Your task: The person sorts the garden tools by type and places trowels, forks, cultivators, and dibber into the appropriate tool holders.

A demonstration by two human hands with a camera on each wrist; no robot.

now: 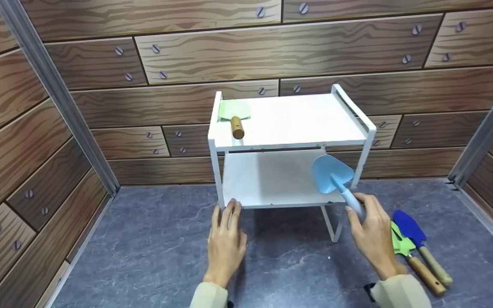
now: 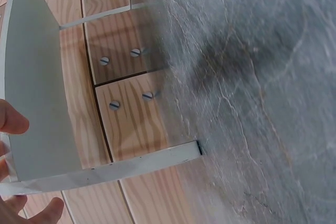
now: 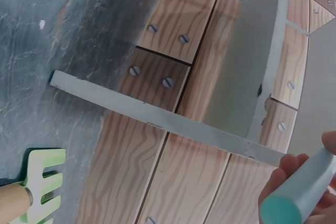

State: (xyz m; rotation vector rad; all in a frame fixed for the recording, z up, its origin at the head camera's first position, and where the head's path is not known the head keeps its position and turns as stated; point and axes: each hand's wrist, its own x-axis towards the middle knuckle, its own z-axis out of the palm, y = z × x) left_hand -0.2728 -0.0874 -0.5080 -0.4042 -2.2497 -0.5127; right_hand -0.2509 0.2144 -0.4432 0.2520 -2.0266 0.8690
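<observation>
My right hand (image 1: 374, 235) grips the pale handle of a light blue hand trowel (image 1: 331, 173), its blade pointing up and left before the lower shelf's right end. In the right wrist view, fingers surround the trowel handle (image 3: 299, 190). My left hand (image 1: 225, 248) reaches to the front left corner of a white two-tier shelf (image 1: 298, 117), fingers mostly straight. From the left wrist, fingertips (image 2: 47, 211) show on both sides of the shelf's leg; contact is hard to tell. A light green scraper-like tool (image 1: 234, 110) with a brown handle lies on the top tier, at left.
To the right on the grey marbled floor (image 1: 152, 248) lie a green hand fork (image 1: 402, 244) and a dark blue trowel (image 1: 409, 226), side by side, with wooden handles. Plank-patterned walls (image 1: 229, 55) enclose the back and both sides, with grey metal corner posts (image 1: 66, 98).
</observation>
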